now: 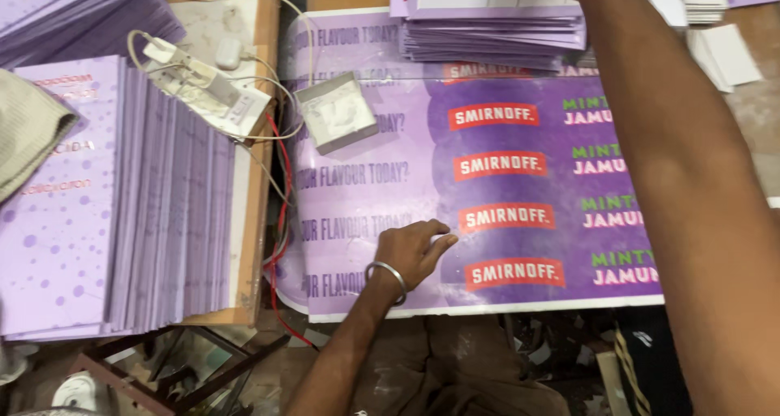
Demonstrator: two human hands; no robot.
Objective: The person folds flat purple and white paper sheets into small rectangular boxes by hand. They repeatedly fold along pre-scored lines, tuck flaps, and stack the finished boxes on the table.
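Head view: left hand (413,252), fingers loosely curled, grasping nothing, rests flat on purple printed sheet (487,180) at frame centre. Right arm reaches to purple card stack (491,34) at top; right hand out of frame, grip cannot be told. Grey block (335,111) lies upper left on sheet.

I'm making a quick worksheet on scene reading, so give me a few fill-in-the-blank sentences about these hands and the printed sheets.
The left hand presses flat on a large ____ printed sheet.
Its wrist wears a ____ bangle.
The right arm reaches to the ____ edge of the picture.
A small grey block lies ____ the sheet.

Missing words: purple; metal; top; on
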